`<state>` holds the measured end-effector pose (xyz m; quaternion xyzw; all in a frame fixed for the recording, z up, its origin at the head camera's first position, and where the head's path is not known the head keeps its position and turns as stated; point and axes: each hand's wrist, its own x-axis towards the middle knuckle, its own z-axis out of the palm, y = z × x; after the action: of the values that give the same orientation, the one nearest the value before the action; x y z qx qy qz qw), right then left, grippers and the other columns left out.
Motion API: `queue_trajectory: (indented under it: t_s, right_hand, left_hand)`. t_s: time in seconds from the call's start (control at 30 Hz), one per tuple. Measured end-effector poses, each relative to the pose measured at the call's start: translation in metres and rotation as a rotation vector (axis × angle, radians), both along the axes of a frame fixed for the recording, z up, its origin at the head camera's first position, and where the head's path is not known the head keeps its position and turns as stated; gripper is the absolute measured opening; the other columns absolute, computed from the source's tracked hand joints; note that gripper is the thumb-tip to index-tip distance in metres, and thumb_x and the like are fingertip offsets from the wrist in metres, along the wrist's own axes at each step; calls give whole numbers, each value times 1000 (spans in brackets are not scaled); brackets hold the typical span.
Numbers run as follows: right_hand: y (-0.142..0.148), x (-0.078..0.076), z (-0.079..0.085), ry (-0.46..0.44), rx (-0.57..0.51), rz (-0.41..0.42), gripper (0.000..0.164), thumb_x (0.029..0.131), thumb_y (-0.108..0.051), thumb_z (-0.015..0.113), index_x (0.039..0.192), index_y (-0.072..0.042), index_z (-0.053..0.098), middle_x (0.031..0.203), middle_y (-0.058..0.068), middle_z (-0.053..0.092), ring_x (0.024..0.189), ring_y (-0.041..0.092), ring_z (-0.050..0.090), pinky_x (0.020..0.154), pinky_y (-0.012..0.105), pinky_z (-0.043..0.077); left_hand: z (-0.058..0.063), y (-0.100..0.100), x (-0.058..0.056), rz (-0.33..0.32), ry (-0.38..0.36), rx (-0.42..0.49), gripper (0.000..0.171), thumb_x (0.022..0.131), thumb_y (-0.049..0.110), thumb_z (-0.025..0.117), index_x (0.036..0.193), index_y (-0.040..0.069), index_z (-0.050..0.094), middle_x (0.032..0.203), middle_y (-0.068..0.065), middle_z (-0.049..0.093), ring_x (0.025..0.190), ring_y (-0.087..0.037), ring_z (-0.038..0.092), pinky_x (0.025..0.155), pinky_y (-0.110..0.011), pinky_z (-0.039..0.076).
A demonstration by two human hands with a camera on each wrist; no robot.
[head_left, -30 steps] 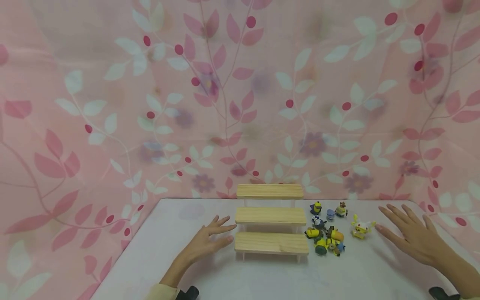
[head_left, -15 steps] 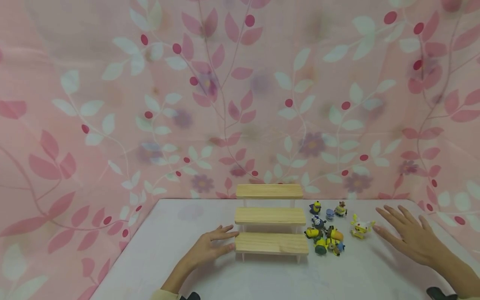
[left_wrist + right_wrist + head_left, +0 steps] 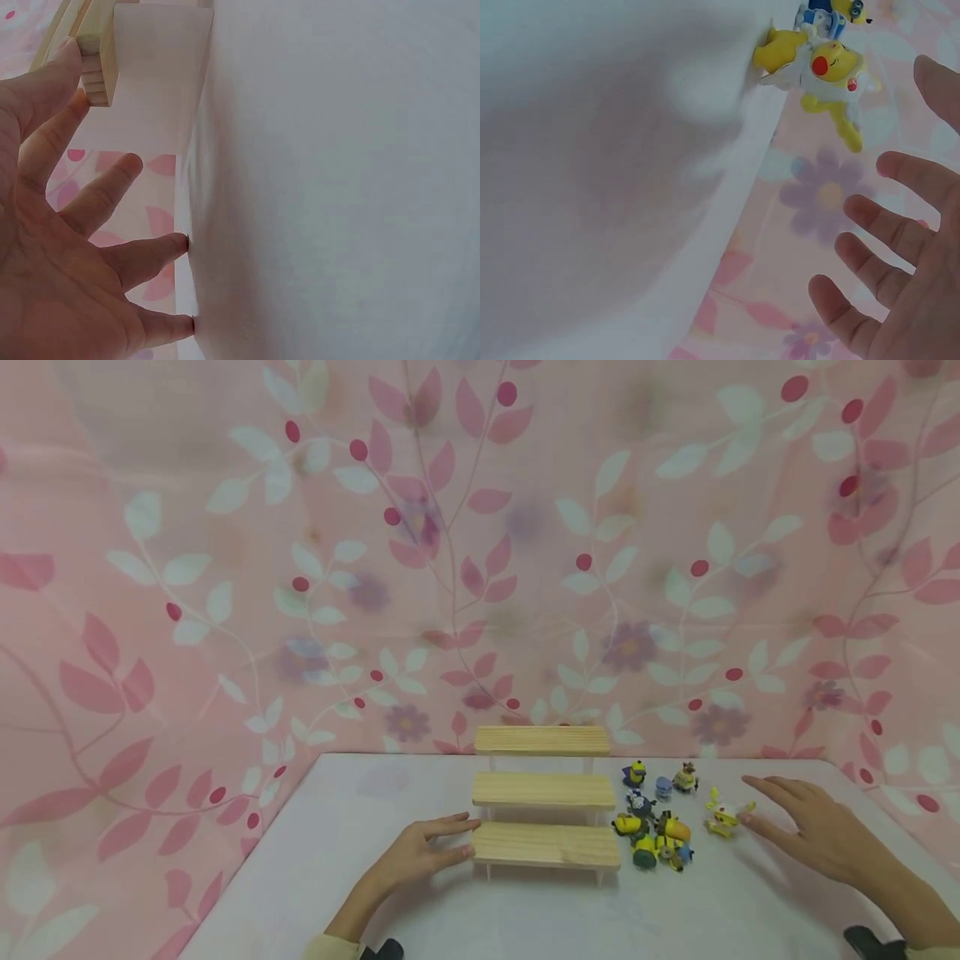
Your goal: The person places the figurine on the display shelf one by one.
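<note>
My left hand [image 3: 412,853] is at the left end of the lowest plank of a three-tier wooden shelf stand [image 3: 546,846]. Its straight thumb and index finger touch the plank's end [image 3: 96,75], while the other fingers spread apart. My right hand [image 3: 828,839] hovers at the right, fingers extended, beside a yellow-and-white Pikachu figurine [image 3: 722,819]. In the right wrist view, a gap separates the thumb and fingers from that Pikachu [image 3: 836,64]. Nothing is held in this hand.
Several small toy figures cluster [image 3: 652,839] right of the stand, mostly yellow and blue. Behind them stand a dark-caped yellow figure [image 3: 634,774], a small blue one [image 3: 663,787] and a brown-topped one [image 3: 686,778]. A pink floral cloth [image 3: 525,568] hangs behind the white table [image 3: 555,918].
My left hand has moved right until its thumb and index finger meet the lowest plank. My right hand has shifted slightly left toward the Pikachu, its fingers drawn closer together.
</note>
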<state>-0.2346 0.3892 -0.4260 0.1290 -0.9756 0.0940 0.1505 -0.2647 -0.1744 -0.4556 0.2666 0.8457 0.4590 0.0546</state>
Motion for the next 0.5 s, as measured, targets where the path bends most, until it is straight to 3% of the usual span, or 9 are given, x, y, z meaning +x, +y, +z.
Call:
queue_trajectory:
  t_s: [0.27, 0.5]
  right_hand:
    - [-7, -5, -1, -49, -27, 13, 65, 88, -53, 69, 135, -9, 56, 126, 27, 55, 109, 51, 49, 74, 74, 44]
    - [-10, -12, 0, -49, -42, 17, 63, 85, -50, 74, 129, -7, 61, 107, 18, 59, 92, 37, 56, 64, 56, 52]
  left_hand:
    - [1, 0, 0, -9, -38, 8, 41, 92, 37, 71, 131, 27, 66, 145, -14, 49, 139, -34, 39, 109, -68, 24]
    - [1, -1, -1, -6, -45, 4, 42, 91, 38, 71, 131, 27, 65, 146, -14, 49, 139, -33, 39, 109, -67, 23]
